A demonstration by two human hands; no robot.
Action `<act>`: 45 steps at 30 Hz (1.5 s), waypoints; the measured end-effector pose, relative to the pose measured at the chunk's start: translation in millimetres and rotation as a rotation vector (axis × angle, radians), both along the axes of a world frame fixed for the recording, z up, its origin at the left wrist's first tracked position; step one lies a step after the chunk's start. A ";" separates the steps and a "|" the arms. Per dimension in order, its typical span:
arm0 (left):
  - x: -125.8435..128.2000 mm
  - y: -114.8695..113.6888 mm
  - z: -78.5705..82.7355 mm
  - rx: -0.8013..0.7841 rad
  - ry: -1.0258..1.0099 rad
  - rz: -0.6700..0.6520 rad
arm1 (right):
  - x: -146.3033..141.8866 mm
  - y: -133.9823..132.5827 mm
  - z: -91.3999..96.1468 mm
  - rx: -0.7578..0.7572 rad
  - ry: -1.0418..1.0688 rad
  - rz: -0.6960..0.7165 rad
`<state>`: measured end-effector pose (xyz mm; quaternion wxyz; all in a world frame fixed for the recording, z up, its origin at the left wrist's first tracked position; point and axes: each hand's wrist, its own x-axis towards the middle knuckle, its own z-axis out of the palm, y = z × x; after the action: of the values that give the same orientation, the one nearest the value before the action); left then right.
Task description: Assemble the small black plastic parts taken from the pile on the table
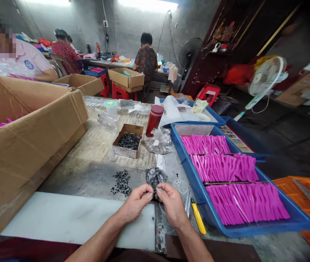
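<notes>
Side by side over the worktable, my left hand and my right hand have thumb and forefinger pinched together, fingertips almost meeting. What they pinch is too small and hidden to make out. Right behind the fingertips lies a clear plastic bag with dark contents. A loose heap of small black parts is left of the bag. On the right are a looped white cord and a tool with a yellow handle.
A large cardboard box stands left, beside a white board. Ahead are a small carton of black pins, a red canister and a bag of metal bits. A blue tray holds rows of pink strips. Several people sit beyond.
</notes>
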<state>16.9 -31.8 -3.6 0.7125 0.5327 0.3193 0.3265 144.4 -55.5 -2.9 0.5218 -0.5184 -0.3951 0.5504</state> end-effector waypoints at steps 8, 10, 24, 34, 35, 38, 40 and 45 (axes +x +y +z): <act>-0.8 -0.2 -1.4 0.003 0.009 -0.009 | 3.4 -1.2 -6.0 -0.015 0.048 0.039; -1.0 -0.2 -2.4 -0.002 -0.009 -0.014 | 5.0 -0.4 -3.3 -0.041 0.078 0.071; -2.5 -0.3 -5.0 0.020 -0.001 -0.088 | 13.7 4.0 10.8 -0.109 0.128 0.226; -1.5 -0.1 -1.6 -0.012 -0.035 -0.095 | 12.2 3.8 11.6 -0.148 0.224 0.216; -1.4 0.0 -1.4 -0.012 -0.035 -0.097 | 12.5 3.6 11.2 -0.146 0.226 0.216; -1.4 0.3 -1.8 -0.008 -0.028 -0.103 | 13.2 3.2 9.8 -0.140 0.221 0.211; -1.6 0.4 -2.6 -0.005 -0.029 -0.106 | 13.4 2.9 8.7 -0.135 0.210 0.204; -1.9 0.4 -3.5 0.003 -0.008 -0.108 | 12.8 1.9 8.0 -0.125 0.176 0.193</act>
<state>15.0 -31.3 -7.1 0.7296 0.5489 0.2865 0.2903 157.2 -53.6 5.1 0.4657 -0.4592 -0.3611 0.6648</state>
